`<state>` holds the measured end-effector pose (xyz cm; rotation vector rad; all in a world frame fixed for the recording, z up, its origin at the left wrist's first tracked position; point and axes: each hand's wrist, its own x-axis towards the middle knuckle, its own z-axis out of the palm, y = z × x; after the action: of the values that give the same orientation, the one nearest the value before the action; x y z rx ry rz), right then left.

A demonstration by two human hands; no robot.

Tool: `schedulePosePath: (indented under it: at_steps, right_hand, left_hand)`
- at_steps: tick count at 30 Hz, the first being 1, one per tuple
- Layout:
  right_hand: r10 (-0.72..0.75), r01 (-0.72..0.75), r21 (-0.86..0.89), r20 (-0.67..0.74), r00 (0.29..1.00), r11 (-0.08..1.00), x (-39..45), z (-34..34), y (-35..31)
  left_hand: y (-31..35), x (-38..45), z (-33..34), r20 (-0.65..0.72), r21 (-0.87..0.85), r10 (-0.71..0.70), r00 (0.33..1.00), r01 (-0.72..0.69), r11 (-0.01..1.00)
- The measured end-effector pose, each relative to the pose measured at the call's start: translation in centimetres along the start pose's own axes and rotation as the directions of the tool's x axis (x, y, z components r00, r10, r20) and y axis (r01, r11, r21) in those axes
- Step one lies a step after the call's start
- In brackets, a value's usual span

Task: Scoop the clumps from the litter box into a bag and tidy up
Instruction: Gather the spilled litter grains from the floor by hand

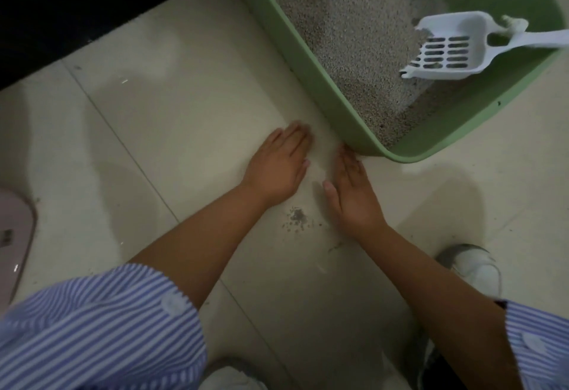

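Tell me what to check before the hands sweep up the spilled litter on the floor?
1. Both hands free: left hand and right hand lie flat on the floor, holding nothing: ok.
2. Spilled litter in reach, between the wrists: ok.
3. Scoop parked inside the litter box: ok.
4. Bag ready nearby: none in view, cannot tell.
5. Floor clean: not ok.

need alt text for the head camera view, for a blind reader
Both hands lie flat on the tiled floor, left hand and right hand on either side of spilled litter, beside a green litter box. A white scoop rests in the box.
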<state>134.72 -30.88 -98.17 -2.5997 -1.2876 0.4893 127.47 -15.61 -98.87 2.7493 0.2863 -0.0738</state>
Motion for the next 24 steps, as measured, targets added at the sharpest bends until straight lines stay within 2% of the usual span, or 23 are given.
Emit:
schedulePosePath:
  at_steps: [3,6,10,13,17,20,24]
  right_hand:
    - [-0.181,0.181,0.0,0.01,0.983,0.983,-0.6,0.4,-0.4]
    - [-0.259,0.26,0.011,-0.032,0.965,0.966,-0.8,-0.6,0.8]
    - [-0.254,0.254,-0.01,-0.093,0.963,0.967,-1.4,-2.1,3.5]
    - [-0.214,0.211,-0.037,-0.103,0.971,0.977,-1.9,-2.4,4.3]
    - [-0.164,0.162,-0.031,-0.083,0.983,0.986,-1.2,-1.8,3.6]
    - [-0.163,0.161,-0.051,-0.03,0.986,0.986,0.1,-1.1,3.1]
    - [-0.181,0.181,-0.093,0.004,0.983,0.979,1.8,-0.4,2.8]
  left_hand:
    - [0.6,2.1,-0.8,0.075,-0.006,0.098,0.992,-0.098,0.995]
    - [0.7,3.3,-0.2,0.112,0.034,0.056,0.992,-0.06,0.998]
    - [0.4,3.6,0.0,0.081,-0.047,0.063,0.995,-0.059,0.997]
    - [0.1,3.6,-0.5,0.082,-0.033,0.108,0.991,-0.106,0.994]
    - [-0.3,2.0,-0.7,0.123,0.01,0.211,0.97,-0.214,0.977]
    - [-1.5,-0.6,-0.1,0.08,0.046,0.279,0.957,-0.283,0.958]
    - [-2.4,-4.5,0.3,0.072,-0.042,0.342,0.937,-0.339,0.94]
